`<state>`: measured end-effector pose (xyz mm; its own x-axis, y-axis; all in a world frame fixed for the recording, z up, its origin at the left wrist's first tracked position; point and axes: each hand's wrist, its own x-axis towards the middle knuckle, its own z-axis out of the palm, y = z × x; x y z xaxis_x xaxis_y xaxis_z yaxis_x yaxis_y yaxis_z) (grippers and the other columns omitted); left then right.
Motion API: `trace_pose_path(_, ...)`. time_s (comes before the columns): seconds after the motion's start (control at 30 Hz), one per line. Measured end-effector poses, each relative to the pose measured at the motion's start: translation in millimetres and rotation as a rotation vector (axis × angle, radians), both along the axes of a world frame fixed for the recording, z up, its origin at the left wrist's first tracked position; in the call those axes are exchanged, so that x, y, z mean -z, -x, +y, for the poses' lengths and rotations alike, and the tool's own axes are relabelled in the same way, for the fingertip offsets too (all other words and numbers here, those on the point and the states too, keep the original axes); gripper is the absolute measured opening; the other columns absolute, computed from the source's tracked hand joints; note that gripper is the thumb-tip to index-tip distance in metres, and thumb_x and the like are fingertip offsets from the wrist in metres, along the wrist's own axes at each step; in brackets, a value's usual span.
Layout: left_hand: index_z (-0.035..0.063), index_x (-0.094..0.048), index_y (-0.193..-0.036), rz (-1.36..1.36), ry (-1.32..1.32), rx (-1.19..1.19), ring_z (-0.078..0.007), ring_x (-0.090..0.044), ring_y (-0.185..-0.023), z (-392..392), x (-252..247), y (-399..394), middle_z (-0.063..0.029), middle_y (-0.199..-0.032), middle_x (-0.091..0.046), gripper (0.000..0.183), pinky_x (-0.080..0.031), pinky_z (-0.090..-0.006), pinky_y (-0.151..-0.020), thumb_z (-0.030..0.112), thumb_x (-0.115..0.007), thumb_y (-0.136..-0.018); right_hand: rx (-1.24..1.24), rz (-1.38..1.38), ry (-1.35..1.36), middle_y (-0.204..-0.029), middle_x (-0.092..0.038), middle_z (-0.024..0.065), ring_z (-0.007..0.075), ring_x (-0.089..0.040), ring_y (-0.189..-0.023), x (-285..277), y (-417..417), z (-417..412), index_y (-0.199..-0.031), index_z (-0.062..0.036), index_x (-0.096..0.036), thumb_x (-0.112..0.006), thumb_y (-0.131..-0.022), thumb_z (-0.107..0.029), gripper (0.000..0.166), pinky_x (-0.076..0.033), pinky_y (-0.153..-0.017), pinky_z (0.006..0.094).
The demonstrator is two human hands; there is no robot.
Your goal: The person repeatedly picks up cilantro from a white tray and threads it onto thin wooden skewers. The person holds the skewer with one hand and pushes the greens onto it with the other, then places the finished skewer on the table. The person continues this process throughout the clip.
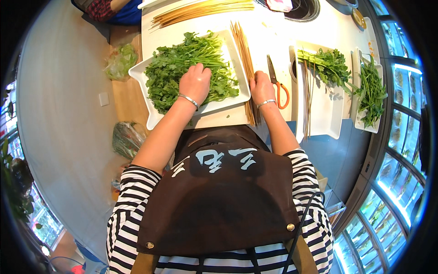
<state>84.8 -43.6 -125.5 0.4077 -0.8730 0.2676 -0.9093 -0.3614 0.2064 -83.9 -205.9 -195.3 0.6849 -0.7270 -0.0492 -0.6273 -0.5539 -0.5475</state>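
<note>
A white tray (224,104) with pointed corners lies tilted on the worktop, heaped with leafy cilantro (171,72). My left hand (195,84) rests on the heap where leaves meet stems. Its fingers curl down into the greens, so the fingertips are hidden. Just right of the tray, a long loose bundle of thin wooden skewers (243,51) runs towards the worktop's front edge. My right hand (262,88) touches the right side of this bundle with bent fingers. What its fingertips hold cannot be made out. Scissors with orange handles (281,94) lie beside that hand.
Further right, a white tray (325,118) holds green stalks (325,65) and several skewers. Beyond it, a narrow dish (375,127) carries more greens. More skewers (202,12) lie at the back, near a round black opening (303,10). Bagged greens (123,61) sit left; another person's arm (106,8) shows there.
</note>
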Motion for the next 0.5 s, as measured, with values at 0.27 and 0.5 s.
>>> trace_pose_path(0.27, 0.0072, -0.058, -0.078, -0.053, 0.033, -0.027, -0.026, -0.056, -0.077, -12, -6, -7, -0.0086, -0.081, -0.053, 0.006, -0.051, -0.0363, -0.062, 0.007, -0.063, -0.077, 0.071, 0.042, -0.261, -0.083, -0.063, 0.0188, 0.0383, -0.061, -0.079, 1, -8, -11, -0.084, -0.0039, -0.055, -0.064, -0.081, -0.019, 0.018, -0.049, -0.069, 0.045)
trace_pose_path(0.5, 0.0068, -0.061, -0.08, -0.097, -0.03, 0.071, -0.0275, -0.056, -0.087, -15, -19, -15, -0.0093, -0.09, -0.056, 0.007, -0.046, -0.0367, -0.072, 0.004, -0.063, -0.074, 0.019, 0.031, -0.111, -0.087, -0.061, 0.0171, 0.0373, -0.06, -0.08, 5, -9, -7, -0.085, -0.0051, -0.055, -0.064, -0.082, -0.022, 0.02, -0.049, -0.07, 0.0453)
